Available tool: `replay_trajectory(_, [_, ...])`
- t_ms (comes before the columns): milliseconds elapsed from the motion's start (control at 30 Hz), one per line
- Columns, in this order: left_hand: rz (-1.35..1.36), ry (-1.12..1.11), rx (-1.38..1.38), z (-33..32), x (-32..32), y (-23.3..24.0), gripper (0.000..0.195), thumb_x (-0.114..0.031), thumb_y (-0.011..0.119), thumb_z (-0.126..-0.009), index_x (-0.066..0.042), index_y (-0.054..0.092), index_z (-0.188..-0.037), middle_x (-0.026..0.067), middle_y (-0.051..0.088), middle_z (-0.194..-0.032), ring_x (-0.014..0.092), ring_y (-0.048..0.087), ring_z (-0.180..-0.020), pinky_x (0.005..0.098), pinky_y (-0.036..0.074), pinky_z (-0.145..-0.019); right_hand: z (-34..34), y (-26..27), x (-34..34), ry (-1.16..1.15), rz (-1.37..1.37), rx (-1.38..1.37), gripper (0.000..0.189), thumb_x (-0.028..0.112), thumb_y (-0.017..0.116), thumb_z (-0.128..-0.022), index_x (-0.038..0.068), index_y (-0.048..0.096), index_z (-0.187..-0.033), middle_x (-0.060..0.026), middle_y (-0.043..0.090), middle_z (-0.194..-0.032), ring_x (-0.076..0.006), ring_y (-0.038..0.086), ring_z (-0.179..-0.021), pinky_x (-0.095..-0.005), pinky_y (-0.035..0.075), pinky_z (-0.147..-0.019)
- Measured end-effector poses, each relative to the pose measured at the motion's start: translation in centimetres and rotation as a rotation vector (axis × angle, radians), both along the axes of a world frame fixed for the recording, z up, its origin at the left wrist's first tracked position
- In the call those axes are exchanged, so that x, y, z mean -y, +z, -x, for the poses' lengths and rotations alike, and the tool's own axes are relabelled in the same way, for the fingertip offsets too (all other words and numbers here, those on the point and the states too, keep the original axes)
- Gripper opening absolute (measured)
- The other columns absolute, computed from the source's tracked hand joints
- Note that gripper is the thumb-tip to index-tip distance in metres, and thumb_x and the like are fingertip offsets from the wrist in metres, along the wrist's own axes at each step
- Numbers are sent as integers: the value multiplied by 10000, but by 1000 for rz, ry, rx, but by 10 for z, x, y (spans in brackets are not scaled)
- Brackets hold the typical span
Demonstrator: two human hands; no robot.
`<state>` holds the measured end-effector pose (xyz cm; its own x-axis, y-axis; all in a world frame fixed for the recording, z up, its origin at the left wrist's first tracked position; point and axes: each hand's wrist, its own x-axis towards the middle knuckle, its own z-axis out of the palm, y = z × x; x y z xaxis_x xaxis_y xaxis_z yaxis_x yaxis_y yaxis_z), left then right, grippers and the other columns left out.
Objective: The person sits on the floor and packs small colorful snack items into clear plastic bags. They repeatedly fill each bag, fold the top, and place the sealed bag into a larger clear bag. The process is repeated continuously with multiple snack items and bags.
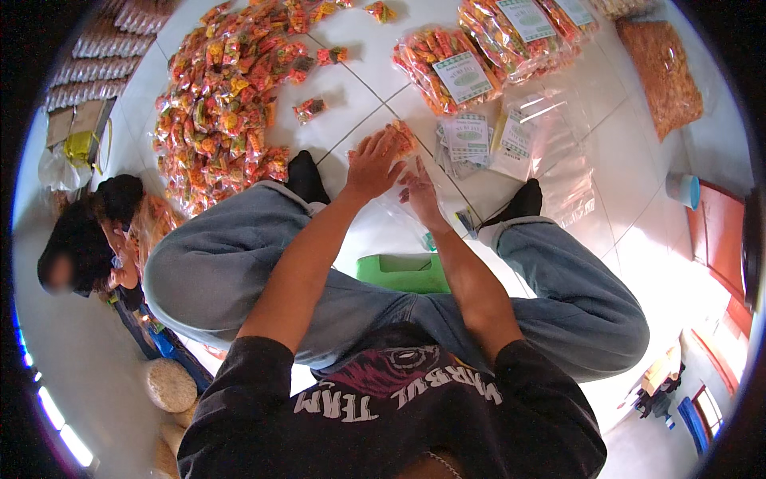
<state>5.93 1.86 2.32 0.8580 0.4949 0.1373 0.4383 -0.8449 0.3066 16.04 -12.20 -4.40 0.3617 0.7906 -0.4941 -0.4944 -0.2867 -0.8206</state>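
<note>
My left hand (pixel 374 164) lies palm down over a clear plastic bag (pixel 392 206) with a few small packets of orange-red snacks (pixel 402 136) at its far end. Its fingers curve over the packets and hide part of them. My right hand (pixel 422 190) is at the bag's right side, fingers partly bent; whether it pinches the film cannot be made out. To the left spreads a large heap of small snack packets (pixel 221 114). Several printed label cards (pixel 468 141) and flat clear plastic bags (pixel 562 155) lie to the right of my hands.
Filled, labelled snack bags (pixel 446 72) stand at the far right, near a large bag of brown snacks (pixel 661 78). A green plastic stool or container (pixel 401 272) sits between my legs. Another person (pixel 84 233) works at the left. A blue cup (pixel 683 190) is at the right.
</note>
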Motion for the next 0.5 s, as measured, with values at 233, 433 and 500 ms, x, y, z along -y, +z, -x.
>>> replay_trajectory(233, [-52,-83,-91,-1,-7,-7,578,-409,603,-924,-186,479,-1442,90,348,-1569,276,313,-1458,484,264,-1178,1,-22,7,52,-91,-3,718,151,511,-985,195,141,-1599,-61,611,-1001,-113,571,-681,-249,514,-581])
replay_trajectory(433, [-26,-89,-77,-3,-4,-12,675,-427,613,-905,-168,412,-1495,116,293,-1599,301,277,-1476,511,250,-1182,-6,-9,5,214,80,204,709,245,538,-1034,260,110,-1600,-28,599,-1049,-110,551,-738,-267,520,-636])
replay_trajectory(500, [-17,-88,-93,-2,-5,-10,683,-433,613,-902,-164,411,-1496,117,290,-1601,302,274,-1478,509,244,-1185,-4,-10,0,214,65,174,707,244,530,-1036,266,104,-1600,-32,599,-1081,-119,556,-760,-276,523,-639])
